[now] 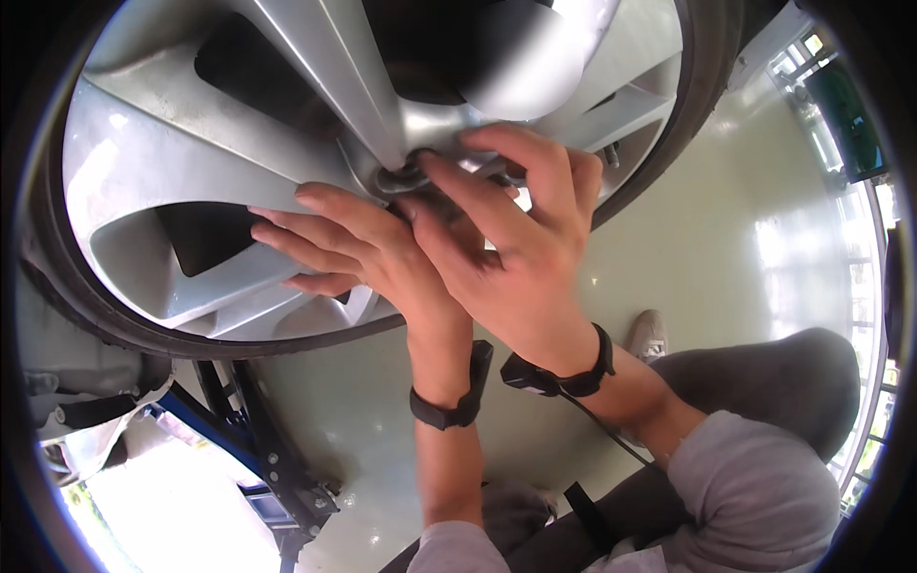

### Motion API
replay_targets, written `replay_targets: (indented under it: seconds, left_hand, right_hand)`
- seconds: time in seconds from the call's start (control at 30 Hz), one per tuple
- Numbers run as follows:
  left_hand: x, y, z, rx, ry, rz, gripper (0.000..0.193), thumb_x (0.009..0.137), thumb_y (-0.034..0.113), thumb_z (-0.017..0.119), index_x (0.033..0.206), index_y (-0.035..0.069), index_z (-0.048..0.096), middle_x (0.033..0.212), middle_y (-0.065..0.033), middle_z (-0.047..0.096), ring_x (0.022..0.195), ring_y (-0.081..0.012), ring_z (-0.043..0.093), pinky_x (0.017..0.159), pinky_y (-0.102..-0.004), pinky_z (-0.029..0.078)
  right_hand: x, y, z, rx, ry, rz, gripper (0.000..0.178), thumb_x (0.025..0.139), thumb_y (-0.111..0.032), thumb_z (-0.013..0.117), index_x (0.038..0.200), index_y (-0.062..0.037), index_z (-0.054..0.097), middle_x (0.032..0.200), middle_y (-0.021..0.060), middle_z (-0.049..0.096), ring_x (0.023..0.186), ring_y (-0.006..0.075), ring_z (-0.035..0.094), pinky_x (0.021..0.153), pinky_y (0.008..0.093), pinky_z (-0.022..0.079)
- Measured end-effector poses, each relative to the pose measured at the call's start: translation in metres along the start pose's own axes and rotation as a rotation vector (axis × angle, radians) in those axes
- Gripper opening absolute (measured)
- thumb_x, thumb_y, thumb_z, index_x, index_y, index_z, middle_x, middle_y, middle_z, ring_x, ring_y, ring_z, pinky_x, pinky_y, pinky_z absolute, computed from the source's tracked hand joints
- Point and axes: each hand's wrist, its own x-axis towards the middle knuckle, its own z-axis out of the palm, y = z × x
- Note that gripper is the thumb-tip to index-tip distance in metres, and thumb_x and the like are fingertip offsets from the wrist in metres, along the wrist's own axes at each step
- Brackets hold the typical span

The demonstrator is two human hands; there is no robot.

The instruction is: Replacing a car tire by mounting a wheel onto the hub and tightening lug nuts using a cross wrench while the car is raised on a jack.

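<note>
A silver alloy wheel (pixel 143 172) with a black tyre (pixel 659 177) fills the upper left. My left hand (pixel 373 239) lies palm toward the wheel, its fingers spread and reaching left over a spoke. Nothing shows in its grasp. Crossing close beside it, my right hand (pixel 530 229) has its fingers bent at the wheel's hub (pixel 430 119). Its thumb and index finger come close together by a dark round recess (pixel 399 179). What they pinch, if anything, is hidden behind the fingers.
A black and blue metal stand (pixel 253 430) stands below the wheel at lower left, near grey metal parts (pixel 91 368). The pale floor (pixel 707 229) is glossy. My bent leg (pixel 774 392) and a shoe (pixel 648 334) are at right. A thin cable (pixel 607 430) runs from my right wristband.
</note>
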Motion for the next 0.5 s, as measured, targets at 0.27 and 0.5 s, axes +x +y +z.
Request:
replay_targets:
  seconds: [0.27, 0.5]
  left_hand:
    - [0.0, -0.008, 0.006, 0.084, 0.055, 0.148, 0.096, 0.098, 0.031, 0.056, 0.156, -0.01, -0.008, 0.154, -0.0508, 0.004, 0.147, -0.0639, 0.008, 0.112, -0.0721, -0.008]
    - [0.001, -0.004, -0.004, 0.0, -0.009, 0.231, 0.104, 0.095, 0.035, 0.059, 0.153, -0.014, -0.013, 0.149, -0.0562, -0.007, 0.144, -0.0691, -0.001, 0.105, -0.0793, -0.01]
  right_hand:
    - [0.001, 0.007, 0.023, 0.064, 0.068, -0.008, 0.03, 0.065, -0.005, 0.08, 0.091, -0.0192, 0.078, 0.106, -0.0037, 0.063, 0.091, 0.022, 0.051, 0.077, 0.0334, 0.039]
    - [0.0, 0.016, 0.016, 0.065, 0.049, -0.069, 0.029, 0.066, -0.009, 0.083, 0.092, -0.0202, 0.079, 0.104, -0.0048, 0.064, 0.081, 0.0164, 0.053, 0.075, 0.0315, 0.035]
